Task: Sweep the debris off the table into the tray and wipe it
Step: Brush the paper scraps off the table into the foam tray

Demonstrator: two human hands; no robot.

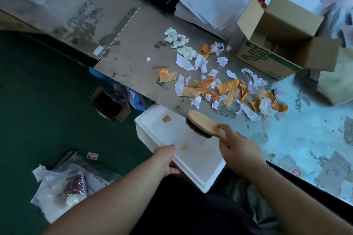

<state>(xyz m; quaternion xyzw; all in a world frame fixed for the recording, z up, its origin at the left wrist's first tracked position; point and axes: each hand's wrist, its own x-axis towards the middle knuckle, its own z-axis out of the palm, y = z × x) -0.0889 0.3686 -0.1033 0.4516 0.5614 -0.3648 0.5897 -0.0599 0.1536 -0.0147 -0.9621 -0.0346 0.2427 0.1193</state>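
Observation:
A white foam tray (193, 174) hangs off the table's near edge, gripped at its left rim by my left hand (166, 159). Two small orange scraps (166, 118) lie inside it. My right hand (236, 149) is shut on the handle of a wooden brush (201, 125), whose dark bristles hover over the tray's far side at the table edge. White and orange torn paper scraps (227, 87) are strewn across the worn table (131, 66) beyond the brush.
An open cardboard box (282, 44) stands at the right behind the debris, with stacked white papers (206, 0) at the back. A paper bag (336, 84) sits at far right. Below the table, the green floor (47, 101) holds plastic bags (63, 187) and a small box (108, 105).

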